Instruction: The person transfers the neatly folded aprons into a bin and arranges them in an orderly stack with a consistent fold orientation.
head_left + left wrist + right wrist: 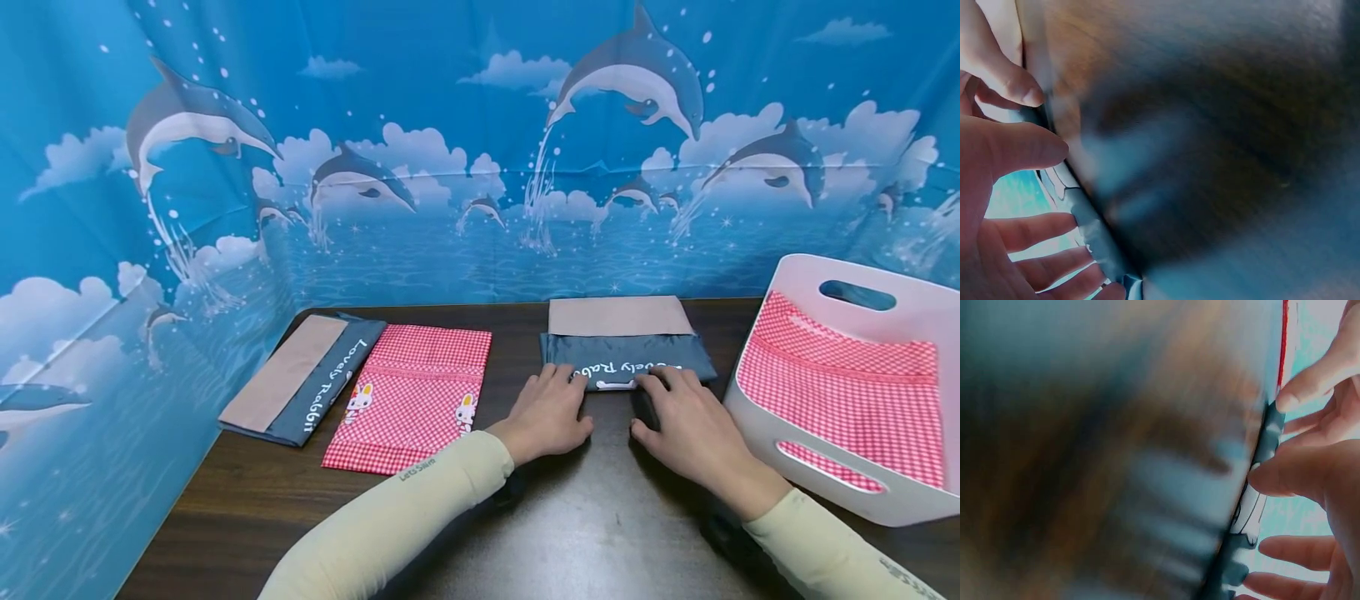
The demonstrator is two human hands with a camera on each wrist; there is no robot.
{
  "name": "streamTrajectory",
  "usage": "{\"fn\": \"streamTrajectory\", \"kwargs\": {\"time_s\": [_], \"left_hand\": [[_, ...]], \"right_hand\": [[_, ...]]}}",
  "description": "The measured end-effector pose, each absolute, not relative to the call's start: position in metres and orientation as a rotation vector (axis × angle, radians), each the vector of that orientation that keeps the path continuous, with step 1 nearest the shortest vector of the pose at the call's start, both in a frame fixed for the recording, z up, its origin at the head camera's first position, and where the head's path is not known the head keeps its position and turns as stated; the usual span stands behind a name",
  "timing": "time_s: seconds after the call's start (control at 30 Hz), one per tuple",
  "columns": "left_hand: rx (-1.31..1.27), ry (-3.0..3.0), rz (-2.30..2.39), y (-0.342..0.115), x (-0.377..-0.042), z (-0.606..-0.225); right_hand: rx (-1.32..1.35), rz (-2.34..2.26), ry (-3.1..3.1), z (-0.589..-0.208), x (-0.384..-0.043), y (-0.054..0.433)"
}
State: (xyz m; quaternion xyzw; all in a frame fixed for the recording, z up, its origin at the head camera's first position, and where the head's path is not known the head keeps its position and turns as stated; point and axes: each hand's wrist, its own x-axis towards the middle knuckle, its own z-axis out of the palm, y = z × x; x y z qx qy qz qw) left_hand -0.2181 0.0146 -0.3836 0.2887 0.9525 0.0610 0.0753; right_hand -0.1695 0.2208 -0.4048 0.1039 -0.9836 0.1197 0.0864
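A folded dark blue-grey cloth (626, 348) with a tan panel and white "Lovely Rabbit" lettering lies at the back of the table. My left hand (551, 412) rests at its near left corner, fingers extended over the edge. At the near right part, my right hand (690, 425) touches the same edge with loosely bent fingers. In the left wrist view, the thumb and spread fingers of the left hand (997, 162) lie along the cloth's edge (1092, 228). The right wrist view shows the right hand (1329, 481) spread along that edge too.
On the left lie another folded dark cloth (300, 379) with a tan panel and a red gingham cloth (420, 383) with rabbit pictures. A white bin (757, 442) holding red gingham cloth (847, 383) stands at the right. A dolphin-print curtain (450, 150) hangs behind the brown table (202, 517).
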Motion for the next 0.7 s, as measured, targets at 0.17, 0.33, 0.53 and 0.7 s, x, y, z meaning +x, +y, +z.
{"fn": "streamTrajectory", "kwargs": {"time_s": [0.17,0.33,0.53,0.7], "left_hand": [[0.85,2.847,0.169,0.0145,-0.2157,-0.3825],[0.862,2.838,0.17,0.0136,-0.2156,-0.3832],[0.875,2.836,0.165,0.012,-0.213,-0.3817],[0.899,2.84,0.146,0.0105,-0.2104,-0.3854]], "right_hand": [[0.316,0.311,-2.983,-0.4049,-0.1726,0.2207],[0.319,0.298,-3.024,-0.4052,-0.1744,0.2211],[0.321,0.292,-3.048,-0.4055,-0.1746,0.222],[0.331,0.287,-3.053,-0.4054,-0.1732,0.2219]]}}
